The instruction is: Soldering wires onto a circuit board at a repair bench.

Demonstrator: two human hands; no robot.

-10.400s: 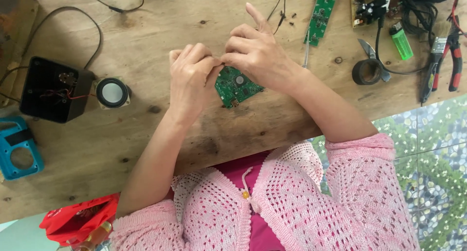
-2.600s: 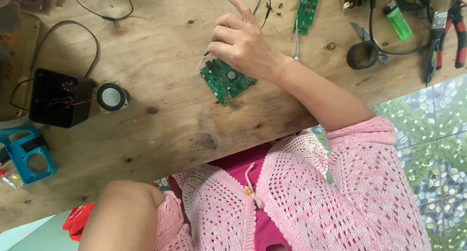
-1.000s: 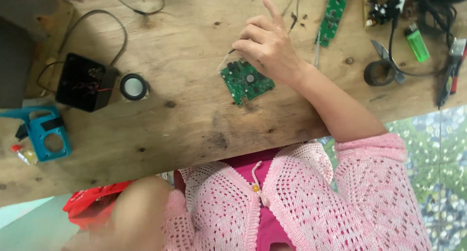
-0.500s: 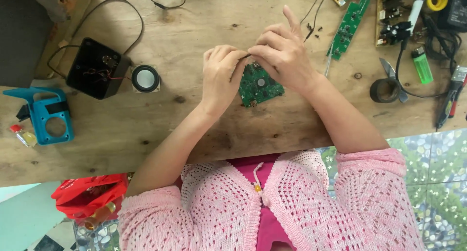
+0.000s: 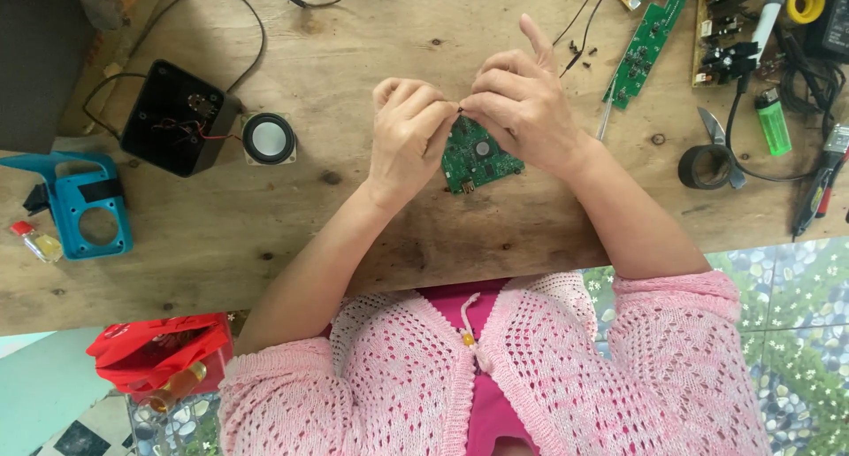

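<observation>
Head view: left hand [image 5: 405, 136] and right hand [image 5: 523, 111] both pinch the top edge of a green circuit board [image 5: 478, 155] lying mid-table, fingertips meeting at its upper corner. Bare wooden table [image 5: 371, 226] runs from board to near edge. Black speaker box [image 5: 177, 129] well left; long green board [image 5: 646, 45] just right

A small green circuit board [image 5: 478, 155] lies on the bare wood of the desk [image 5: 371, 31], near its middle, between the two hands — roughly square, turned at a slant so one corner points toward the person. Its face shows a round silvery part near the centre and tiny soldered components around it. The far edge is hidden under the fingertips; a small connector sits at the near corner
</observation>
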